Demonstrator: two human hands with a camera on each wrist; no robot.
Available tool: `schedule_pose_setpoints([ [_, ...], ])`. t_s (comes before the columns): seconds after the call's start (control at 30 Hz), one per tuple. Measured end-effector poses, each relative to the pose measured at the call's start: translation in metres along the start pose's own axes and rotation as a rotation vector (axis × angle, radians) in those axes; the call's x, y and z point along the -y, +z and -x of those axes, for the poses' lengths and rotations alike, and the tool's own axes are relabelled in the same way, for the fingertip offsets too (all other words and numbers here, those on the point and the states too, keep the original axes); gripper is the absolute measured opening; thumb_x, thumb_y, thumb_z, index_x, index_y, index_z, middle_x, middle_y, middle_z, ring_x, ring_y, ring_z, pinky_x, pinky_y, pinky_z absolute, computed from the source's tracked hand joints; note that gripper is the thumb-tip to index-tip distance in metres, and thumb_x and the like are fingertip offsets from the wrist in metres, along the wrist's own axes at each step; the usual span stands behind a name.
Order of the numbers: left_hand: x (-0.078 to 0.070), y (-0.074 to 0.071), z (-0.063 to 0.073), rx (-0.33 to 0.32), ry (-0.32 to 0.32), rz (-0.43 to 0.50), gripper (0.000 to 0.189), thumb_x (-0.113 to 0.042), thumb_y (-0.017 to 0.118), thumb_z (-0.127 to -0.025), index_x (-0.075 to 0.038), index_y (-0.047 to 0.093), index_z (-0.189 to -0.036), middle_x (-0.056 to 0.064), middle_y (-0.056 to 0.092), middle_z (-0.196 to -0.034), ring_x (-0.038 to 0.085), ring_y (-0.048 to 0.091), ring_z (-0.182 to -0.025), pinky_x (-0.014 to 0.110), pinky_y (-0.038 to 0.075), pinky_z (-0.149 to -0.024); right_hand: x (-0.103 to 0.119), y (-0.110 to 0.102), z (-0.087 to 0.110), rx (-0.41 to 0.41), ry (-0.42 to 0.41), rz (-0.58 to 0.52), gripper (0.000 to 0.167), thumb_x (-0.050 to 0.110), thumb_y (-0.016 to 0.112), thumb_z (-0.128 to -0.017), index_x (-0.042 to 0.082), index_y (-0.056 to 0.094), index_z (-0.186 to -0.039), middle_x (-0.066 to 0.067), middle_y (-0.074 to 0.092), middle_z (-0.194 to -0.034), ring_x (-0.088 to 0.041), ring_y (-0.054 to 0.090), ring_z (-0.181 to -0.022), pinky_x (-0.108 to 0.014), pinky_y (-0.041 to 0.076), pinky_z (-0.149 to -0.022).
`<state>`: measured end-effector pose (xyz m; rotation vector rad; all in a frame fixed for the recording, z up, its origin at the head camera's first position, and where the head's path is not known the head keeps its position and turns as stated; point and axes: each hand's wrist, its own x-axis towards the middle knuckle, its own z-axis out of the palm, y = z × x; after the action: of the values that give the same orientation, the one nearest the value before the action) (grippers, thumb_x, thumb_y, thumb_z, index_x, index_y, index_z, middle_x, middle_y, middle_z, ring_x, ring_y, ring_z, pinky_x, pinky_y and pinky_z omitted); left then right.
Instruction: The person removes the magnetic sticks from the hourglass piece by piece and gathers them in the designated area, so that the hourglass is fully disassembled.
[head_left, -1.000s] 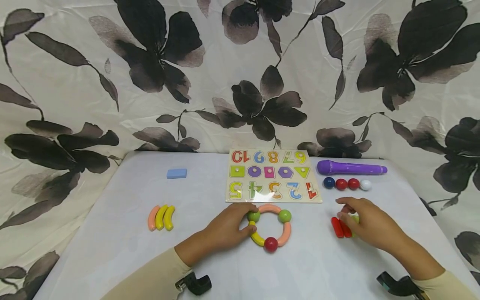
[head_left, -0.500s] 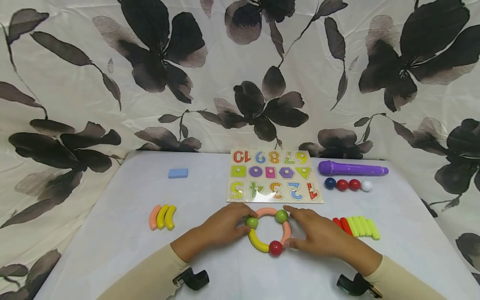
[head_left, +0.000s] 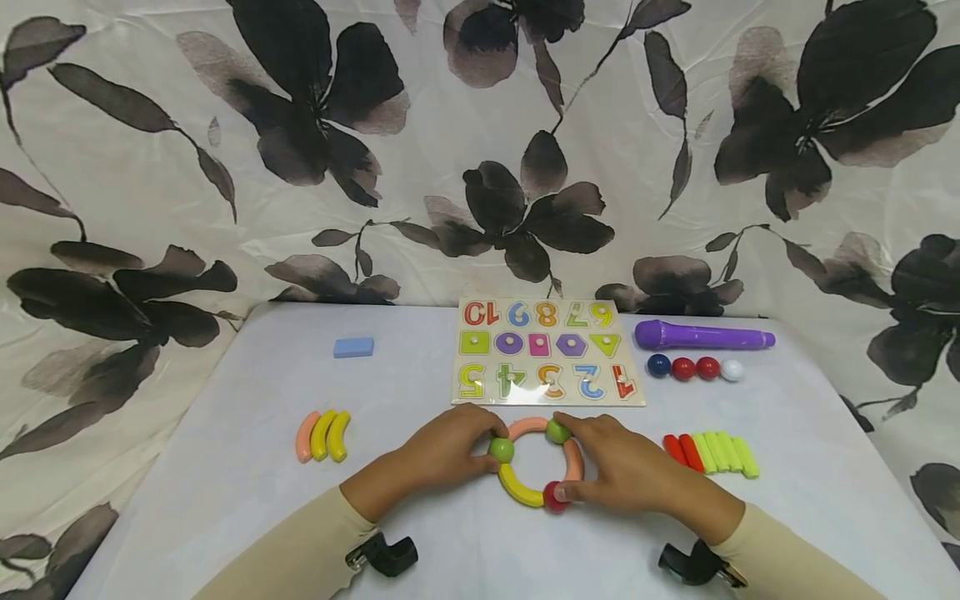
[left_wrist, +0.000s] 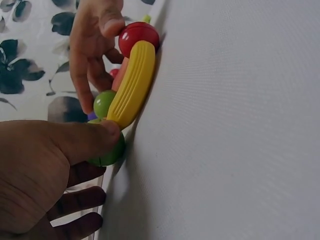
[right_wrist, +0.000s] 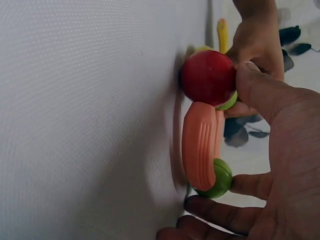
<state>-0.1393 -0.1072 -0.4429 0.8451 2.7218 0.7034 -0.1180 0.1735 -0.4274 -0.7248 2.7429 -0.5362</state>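
A ring of curved sticks and balls lies on the white table in the middle of the head view. It has a yellow curved stick [head_left: 521,487], two salmon curved sticks [head_left: 573,460], two green balls and a red ball [right_wrist: 208,78]. My left hand [head_left: 450,446] pinches the left green ball [head_left: 501,451] between thumb and index finger. On the ring's other side, my right hand [head_left: 626,462] has its thumb on the red ball and its index finger at the upper right green ball [head_left: 557,431], spanning a salmon stick. In the left wrist view the yellow stick [left_wrist: 132,85] adjoins the red ball.
Behind the ring lies a number and shape puzzle board [head_left: 547,352]. A purple toy microphone [head_left: 705,336] and a row of balls [head_left: 682,369] lie to its right. Short red and lime sticks [head_left: 712,454], curved sticks [head_left: 322,435] and a blue block [head_left: 353,347] flank the hands.
My right hand has left the short sticks at right and come leftward onto the ring. The ring has turned slightly, its red ball shifting right. My left hand stays at its green ball.
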Motion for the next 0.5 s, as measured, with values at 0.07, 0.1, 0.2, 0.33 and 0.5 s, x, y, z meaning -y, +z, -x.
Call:
schedule_pose_setpoints([
  [0.07, -0.0003, 0.0005, -0.0010, 0.000, -0.016, 0.002, 0.033, -0.026, 0.086, -0.085, -0.020, 0.071, -0.113, -0.013, 0.062, -0.101, 0.011, 0.057, -0.099, 0.032, 0.052, -0.092, 0.0012, -0.0005, -0.0007, 0.002, -0.001, 0.000, 0.096, 0.068, 0.077, -0.078, 0.018, 0.047, -0.154, -0.007, 0.060, -0.137, -0.025, 0.055, -0.125, -0.051, 0.054, -0.094],
  [0.1, -0.0004, 0.0008, -0.0014, -0.003, -0.017, 0.004, 0.032, -0.027, 0.086, -0.084, -0.020, 0.071, -0.111, -0.014, 0.062, -0.099, 0.011, 0.056, -0.097, 0.032, 0.052, -0.090, 0.0018, -0.0008, -0.0010, 0.004, 0.001, 0.001, 0.095, 0.067, 0.078, -0.078, 0.018, 0.047, -0.153, -0.006, 0.060, -0.137, -0.025, 0.055, -0.125, -0.051, 0.054, -0.094],
  [0.2, 0.0002, 0.0016, -0.0013, -0.023, -0.003, 0.009, 0.030, -0.026, 0.086, -0.082, -0.020, 0.069, -0.106, -0.014, 0.060, -0.096, 0.011, 0.056, -0.094, 0.031, 0.052, -0.087, 0.0032, -0.0006, -0.0017, 0.004, 0.009, 0.004, 0.094, 0.064, 0.080, -0.078, 0.019, 0.048, -0.153, -0.006, 0.060, -0.137, -0.025, 0.055, -0.126, -0.051, 0.054, -0.095],
  [0.33, 0.0024, 0.0014, 0.0008, -0.046, 0.016, 0.015, 0.030, -0.021, 0.084, -0.080, -0.019, 0.068, -0.106, -0.013, 0.061, -0.098, 0.011, 0.056, -0.095, 0.032, 0.052, -0.091, 0.0032, 0.0013, -0.0024, -0.006, 0.012, 0.012, 0.092, 0.060, 0.080, -0.078, 0.018, 0.048, -0.153, -0.006, 0.061, -0.137, -0.024, 0.055, -0.125, -0.050, 0.054, -0.095],
  [0.5, 0.0067, -0.0002, 0.0033, -0.039, -0.002, 0.041, 0.031, -0.016, 0.081, -0.080, -0.019, 0.068, -0.108, -0.013, 0.061, -0.099, 0.011, 0.055, -0.096, 0.034, 0.052, -0.093, 0.0020, 0.0036, -0.0028, -0.014, 0.014, 0.024, 0.093, 0.060, 0.081, -0.077, 0.018, 0.048, -0.153, -0.007, 0.061, -0.137, -0.023, 0.056, -0.124, -0.050, 0.054, -0.094],
])
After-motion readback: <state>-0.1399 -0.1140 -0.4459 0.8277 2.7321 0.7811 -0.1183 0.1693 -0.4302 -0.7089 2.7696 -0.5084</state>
